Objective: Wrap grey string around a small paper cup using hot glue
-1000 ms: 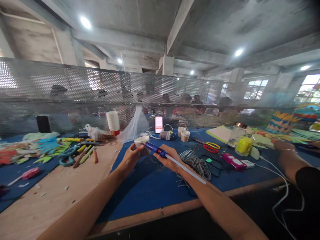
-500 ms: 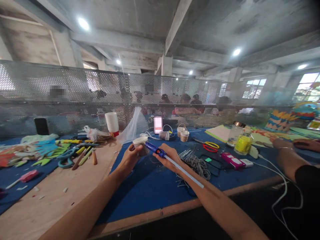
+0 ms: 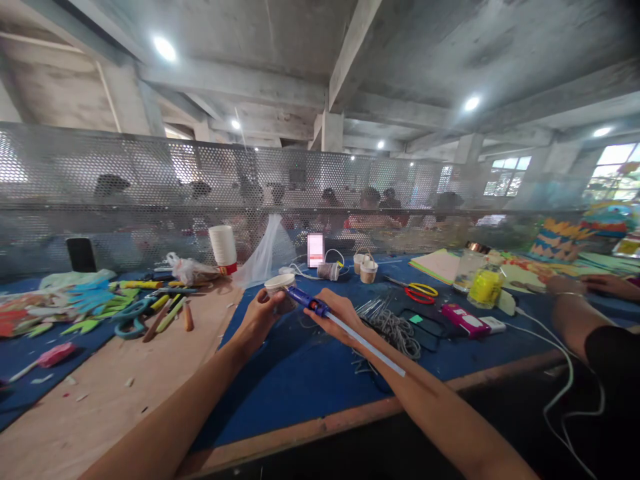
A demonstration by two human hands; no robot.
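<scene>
My left hand [image 3: 261, 319] is closed around a small paper cup [image 3: 281, 285], its pale rim facing up, above the blue table mat [image 3: 280, 387]. In my right hand [image 3: 337, 317] is a blue glue gun [image 3: 307, 301], with a long whitish glue stick [image 3: 367, 343] jutting from its back toward my forearm. The gun's nozzle end is at the cup's right side; whether it touches cannot be made out. To the right of my right hand lies a bundle of grey cord [image 3: 395, 330].
Red-and-yellow scissors [image 3: 421, 292], a magenta box [image 3: 465, 321] and a jar with yellow contents [image 3: 486, 287] lie to the right, near another person's arm [image 3: 570, 313]. Leftward are stacked paper cups [image 3: 223, 247], blue-handled scissors [image 3: 133, 319] and tools. A perforated metal screen [image 3: 225, 193] stands behind.
The glue gun has shifted very slightly left against the cup's side. Both hands keep their hold. At the far right, the other person's hand has moved a little.
</scene>
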